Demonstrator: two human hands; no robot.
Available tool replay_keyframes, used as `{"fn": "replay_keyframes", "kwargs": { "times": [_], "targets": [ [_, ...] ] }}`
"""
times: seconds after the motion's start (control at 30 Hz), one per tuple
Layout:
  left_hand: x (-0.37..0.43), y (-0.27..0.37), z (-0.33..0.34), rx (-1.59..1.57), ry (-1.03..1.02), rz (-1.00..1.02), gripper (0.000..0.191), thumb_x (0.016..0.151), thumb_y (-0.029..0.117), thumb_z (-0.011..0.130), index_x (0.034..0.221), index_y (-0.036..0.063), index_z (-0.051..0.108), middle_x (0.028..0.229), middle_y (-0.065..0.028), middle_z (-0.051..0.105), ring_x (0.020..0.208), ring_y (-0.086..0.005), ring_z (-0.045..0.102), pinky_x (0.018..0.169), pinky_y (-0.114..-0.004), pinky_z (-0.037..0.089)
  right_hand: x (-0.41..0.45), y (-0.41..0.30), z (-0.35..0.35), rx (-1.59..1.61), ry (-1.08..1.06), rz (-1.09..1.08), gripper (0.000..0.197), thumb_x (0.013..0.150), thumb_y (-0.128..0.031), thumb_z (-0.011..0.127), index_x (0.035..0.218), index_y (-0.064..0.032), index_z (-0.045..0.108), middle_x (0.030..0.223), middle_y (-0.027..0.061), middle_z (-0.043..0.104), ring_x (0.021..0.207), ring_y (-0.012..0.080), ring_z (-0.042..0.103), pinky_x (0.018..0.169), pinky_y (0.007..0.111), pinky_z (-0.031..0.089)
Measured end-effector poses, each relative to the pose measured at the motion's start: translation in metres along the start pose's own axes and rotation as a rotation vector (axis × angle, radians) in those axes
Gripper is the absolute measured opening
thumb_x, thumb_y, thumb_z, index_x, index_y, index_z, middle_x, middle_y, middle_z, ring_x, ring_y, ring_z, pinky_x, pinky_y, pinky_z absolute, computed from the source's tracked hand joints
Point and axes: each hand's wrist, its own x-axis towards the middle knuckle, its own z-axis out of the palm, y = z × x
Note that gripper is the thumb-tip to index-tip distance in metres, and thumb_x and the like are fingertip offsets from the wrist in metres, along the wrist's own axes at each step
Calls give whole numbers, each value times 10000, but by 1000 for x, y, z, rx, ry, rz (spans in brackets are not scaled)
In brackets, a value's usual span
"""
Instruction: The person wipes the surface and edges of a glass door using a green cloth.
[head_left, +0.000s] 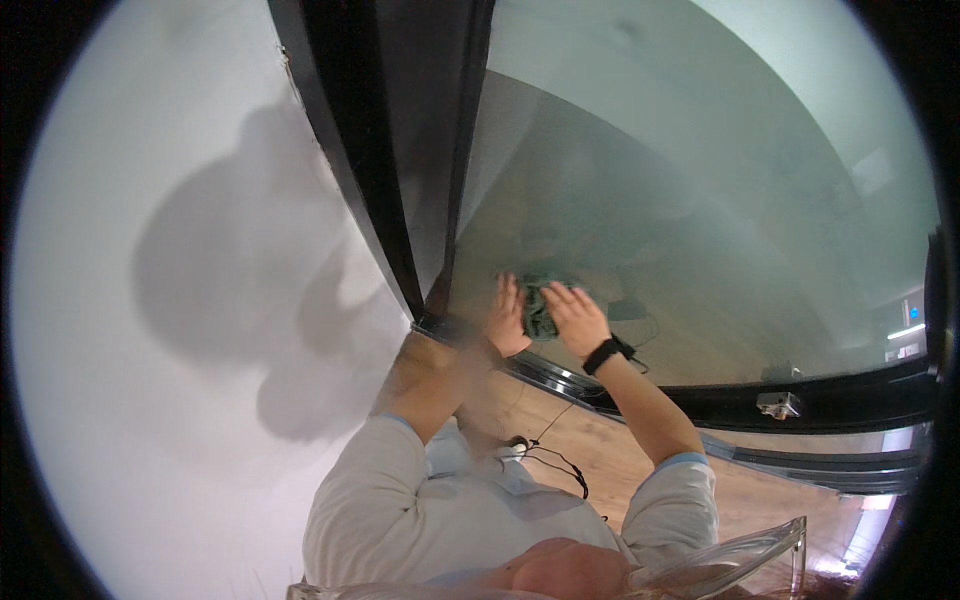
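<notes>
Against a large glass pane (675, 225), a dark green cloth (538, 307) lies crumpled between my two hands. My left hand (510, 315) has its fingers stretched out flat at the cloth's left edge. My right hand (576, 315) presses the cloth's right side with spread fingers; a black band (602, 355) is round that wrist. Both palms face the glass, which shows a faint reflection. Neither hand's fingers close round the cloth.
A black frame post (375, 150) and a white wall (187, 420) stand at the left. Along the glass's lower edge runs a black frame rail (712, 405) with a metal fitting (778, 406). Below are a wood-look floor (585, 442) and a thin black cable (559, 459).
</notes>
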Motion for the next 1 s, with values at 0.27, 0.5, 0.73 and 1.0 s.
{"fn": "replay_keyframes", "kwargs": {
  "times": [0.27, 0.5, 0.73, 1.0],
  "targets": [
    [78, 152, -46, -137, -204, 105, 908, 632, 265, 754, 1393, -69, 391, 1574, -228, 85, 1324, -548, 251, 1085, -651, 222, -91, 62, -101, -397, 712, 311, 569, 829, -9, 500, 1393, -80, 483, 1371, 164, 445, 1295, 472, 348, 1081, 658, 226],
    [3, 40, 79, -41, -187, -209, 1029, 636, 399, 798, 1441, -25, 317, 1572, -229, 99, 1347, -511, 231, 1098, -621, 214, -34, 16, -35, -163, -32, 145, 609, 856, -139, 503, 1455, -100, 399, 1455, 40, 424, 1165, 225, 497, 949, 503, 383],
    [-76, -22, 160, -18, -228, -380, 1018, 673, 416, 782, 1460, 15, 276, 1564, -257, 71, 1344, -562, 134, 1077, -667, 184, 10, -7, 92, 62, -314, -195, 548, 944, -137, 409, 1472, -20, 316, 1487, 64, 400, 1316, 191, 413, 1152, 357, 257],
    [-69, 61, 202, -27, -143, -270, 1008, 714, 435, 763, 1482, 60, 228, 1554, -288, 39, 1341, -620, 23, 1053, -719, 149, -82, 39, 56, 239, -69, 5, 530, 894, -158, 459, 1419, -88, 439, 1387, 21, 506, 1262, 148, 450, 1103, 356, 283]
  ]
}}
